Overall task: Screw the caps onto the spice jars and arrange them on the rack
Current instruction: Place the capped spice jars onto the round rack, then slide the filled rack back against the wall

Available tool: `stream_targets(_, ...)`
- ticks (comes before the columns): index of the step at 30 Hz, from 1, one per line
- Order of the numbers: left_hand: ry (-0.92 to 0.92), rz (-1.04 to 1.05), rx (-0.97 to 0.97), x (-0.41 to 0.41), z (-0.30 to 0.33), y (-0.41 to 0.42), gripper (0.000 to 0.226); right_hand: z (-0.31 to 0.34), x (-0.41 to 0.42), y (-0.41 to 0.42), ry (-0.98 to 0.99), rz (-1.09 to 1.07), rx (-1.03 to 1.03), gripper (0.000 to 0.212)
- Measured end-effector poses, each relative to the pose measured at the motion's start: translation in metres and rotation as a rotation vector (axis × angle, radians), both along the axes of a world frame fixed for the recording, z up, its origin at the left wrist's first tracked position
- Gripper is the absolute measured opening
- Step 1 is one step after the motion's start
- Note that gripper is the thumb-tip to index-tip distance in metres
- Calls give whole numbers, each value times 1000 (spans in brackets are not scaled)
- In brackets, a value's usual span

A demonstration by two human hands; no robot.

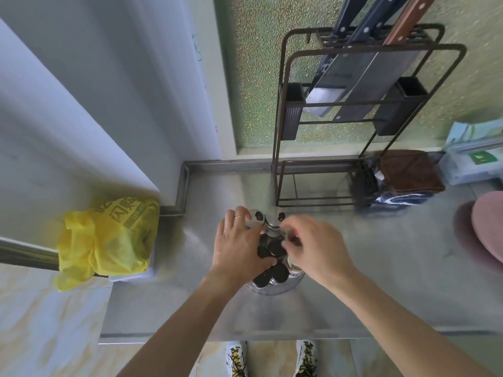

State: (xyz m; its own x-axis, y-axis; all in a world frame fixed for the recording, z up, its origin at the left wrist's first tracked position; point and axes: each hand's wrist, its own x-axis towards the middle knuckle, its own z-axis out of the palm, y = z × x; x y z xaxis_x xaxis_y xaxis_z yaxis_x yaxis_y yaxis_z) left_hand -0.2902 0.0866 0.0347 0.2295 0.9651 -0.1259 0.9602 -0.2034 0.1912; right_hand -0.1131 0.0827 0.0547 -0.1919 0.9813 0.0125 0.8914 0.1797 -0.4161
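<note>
A round clear spice rack (272, 289) stands on the steel counter, packed with several glass jars with black caps (279, 274). More capped jars (275, 247) sit near its middle, and two silver-topped ones (258, 215) stand at its far side. My left hand (239, 243), wearing a gold ring, lies flat over the rack's left side, fingers spread across jars. My right hand (313, 240) reaches in from the right, fingertips pinched on a glass jar (291, 238) at the rack's right side. Both hands hide much of the rack.
A dark wire knife rack (280, 148) with cleavers stands behind the spice rack. A brown cloth (405, 170) lies right of it, and a pink round object (484, 227) sits at the right edge. A yellow plastic bag (109, 238) hangs at the left. The counter's front edge (245, 337) runs close to me.
</note>
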Motion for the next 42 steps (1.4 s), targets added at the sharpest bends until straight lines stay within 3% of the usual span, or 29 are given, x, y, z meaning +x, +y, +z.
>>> stream_targets(3, -252, 96, 161, -28, 5, -14, 50, -7, 41, -4, 247, -313, 133, 7)
stream_targets(5, -343, 281, 215, -43, -14, -24, 36, -41, 64, -4, 275, -519, -79, 10)
stream_targets(8, -367, 547, -86, -59, -64, -35, 35, -100, 72, -9, 435, -654, -551, 13)
stream_targets(10, -343, 585, -281, -63, -90, -37, 37, -121, 64, -12, 608, -679, -692, 16)
stream_targets(13, -411, 628, -390, -61, -104, -31, 37, -127, 51, -12, 849, -717, -739, 17)
stream_targets(18, -570, 642, -468, -51, -100, -20, 32, -133, 51, -13, 913, -727, -743, 21)
stream_targets(23, -729, 740, -545, -55, -103, -23, 31, -134, 47, -16, 918, -715, -704, 20)
stream_targets(32, -818, 797, -436, -86, -100, -15, 30, -129, 6, 11, 848, -586, -583, 11)
stream_targets(34, -812, 806, -409, -99, -102, -6, 33, -127, -13, 25, 823, -558, -561, 20)
stream_targets(37, -794, 821, -351, -116, -96, 13, 34, -131, -39, 49, 718, -520, -519, 32)
stream_targets(42, -811, 781, -278, -145, -102, 55, 34, -141, -75, 97, 431, -410, -378, 10)
